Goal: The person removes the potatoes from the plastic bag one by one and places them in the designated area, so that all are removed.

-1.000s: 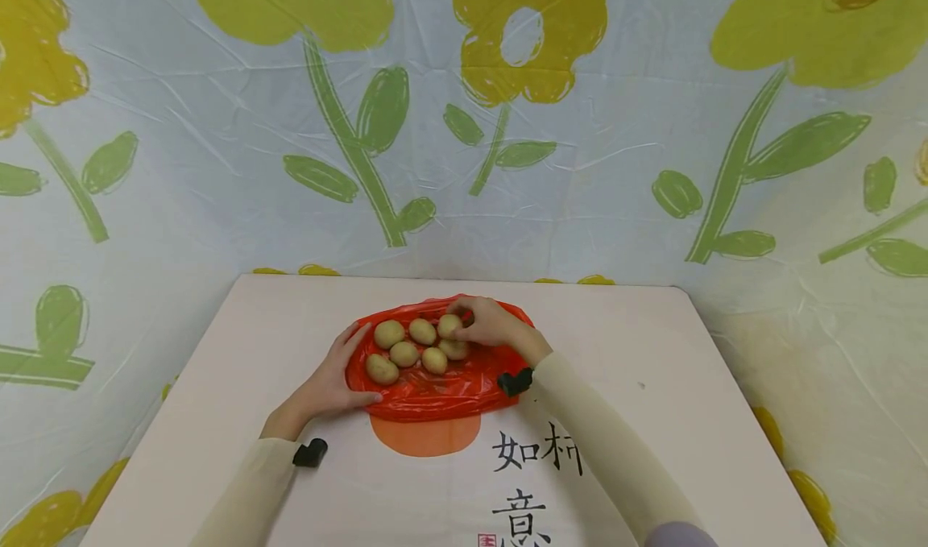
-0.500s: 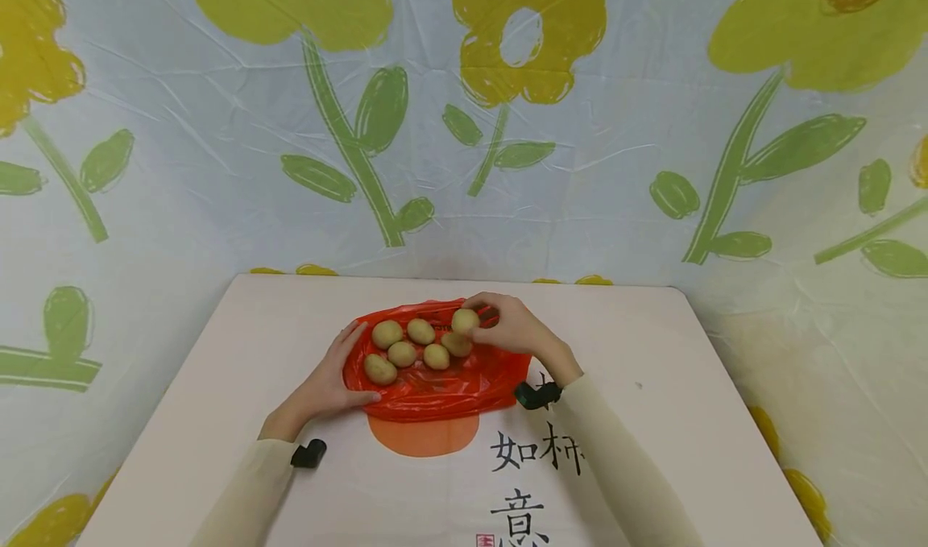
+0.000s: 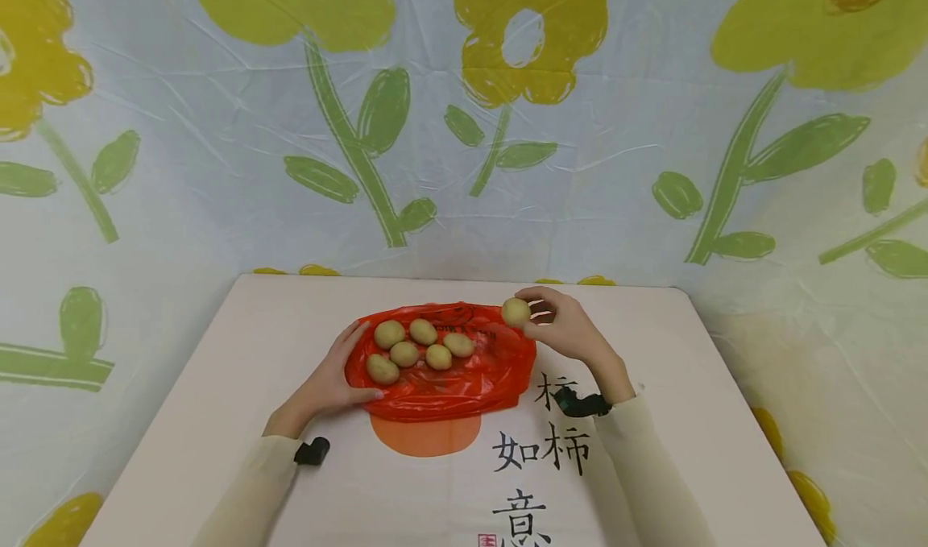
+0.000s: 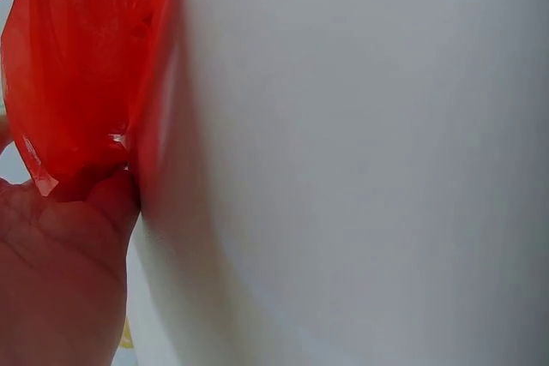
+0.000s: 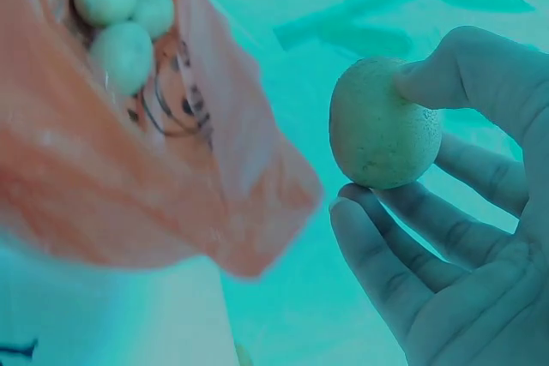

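A red plastic bag (image 3: pixel 464 390) lies spread on the table with several small potatoes (image 3: pixel 403 354) grouped in its left and middle part. My left hand (image 3: pixel 328 384) rests around the bag's left end, fingers stretched along the edge and thumb at the front side. In the left wrist view, the thumb side of that hand touches the red plastic. Over the bag's back right corner, my right hand (image 3: pixel 570 326) pinches one round potato (image 3: pixel 515 312) between thumb and fingertips. The right wrist view has this potato (image 5: pixel 386 130) apart from the bag.
The pale tabletop (image 3: pixel 674 418) carries an orange shape (image 3: pixel 426 438) and black printed characters (image 3: pixel 518 453) in front of the bag. A flower-printed cloth (image 3: pixel 580 209) hangs behind the table and at both sides.
My right hand has lifted one potato off the group and carried it right, to the bag's back right corner. The left hand has stayed at the bag's left end.
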`<action>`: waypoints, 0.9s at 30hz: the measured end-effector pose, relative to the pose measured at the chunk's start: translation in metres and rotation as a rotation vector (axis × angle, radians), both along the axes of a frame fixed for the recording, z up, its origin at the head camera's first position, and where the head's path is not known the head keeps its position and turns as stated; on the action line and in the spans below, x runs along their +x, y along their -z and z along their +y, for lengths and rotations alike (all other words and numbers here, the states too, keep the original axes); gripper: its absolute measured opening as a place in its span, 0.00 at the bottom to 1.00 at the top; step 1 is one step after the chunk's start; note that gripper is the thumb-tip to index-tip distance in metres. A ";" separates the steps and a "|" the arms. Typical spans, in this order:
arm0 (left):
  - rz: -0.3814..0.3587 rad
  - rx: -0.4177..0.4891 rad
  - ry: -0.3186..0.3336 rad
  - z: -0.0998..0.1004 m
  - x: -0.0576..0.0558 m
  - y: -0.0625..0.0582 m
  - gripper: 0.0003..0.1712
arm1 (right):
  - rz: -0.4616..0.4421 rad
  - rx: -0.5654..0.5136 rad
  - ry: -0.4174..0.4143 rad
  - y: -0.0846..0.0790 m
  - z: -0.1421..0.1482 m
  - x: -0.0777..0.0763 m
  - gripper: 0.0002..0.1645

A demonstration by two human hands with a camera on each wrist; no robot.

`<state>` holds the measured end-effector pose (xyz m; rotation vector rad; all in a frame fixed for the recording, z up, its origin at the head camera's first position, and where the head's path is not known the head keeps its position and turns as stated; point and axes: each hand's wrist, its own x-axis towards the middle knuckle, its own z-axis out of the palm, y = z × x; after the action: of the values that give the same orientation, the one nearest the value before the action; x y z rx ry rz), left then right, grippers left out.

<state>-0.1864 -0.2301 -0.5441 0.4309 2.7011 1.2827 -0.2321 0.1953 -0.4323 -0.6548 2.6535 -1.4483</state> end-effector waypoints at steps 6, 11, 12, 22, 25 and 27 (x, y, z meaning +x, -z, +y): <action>-0.025 -0.004 -0.002 -0.001 -0.001 -0.001 0.72 | -0.006 -0.013 0.085 0.006 0.028 0.006 0.24; -0.041 -0.002 -0.007 -0.003 -0.001 -0.002 0.72 | 0.001 -0.017 0.141 0.016 0.046 0.009 0.25; -0.041 -0.004 -0.008 -0.003 -0.001 -0.002 0.71 | 0.001 -0.018 0.150 0.019 0.049 0.010 0.26; -0.056 0.024 -0.019 -0.004 -0.003 -0.001 0.71 | -0.057 0.014 0.242 0.049 0.068 0.015 0.28; -0.051 0.018 -0.019 -0.004 -0.004 -0.001 0.72 | -0.064 0.016 0.261 0.057 0.071 0.016 0.28; -0.047 0.015 -0.015 -0.004 -0.004 -0.001 0.72 | -0.064 0.017 0.269 0.062 0.074 0.016 0.28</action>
<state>-0.1908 -0.2338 -0.5434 0.3779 2.6631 1.3007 -0.2160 0.2688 -0.4939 -0.2521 2.7844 -1.4748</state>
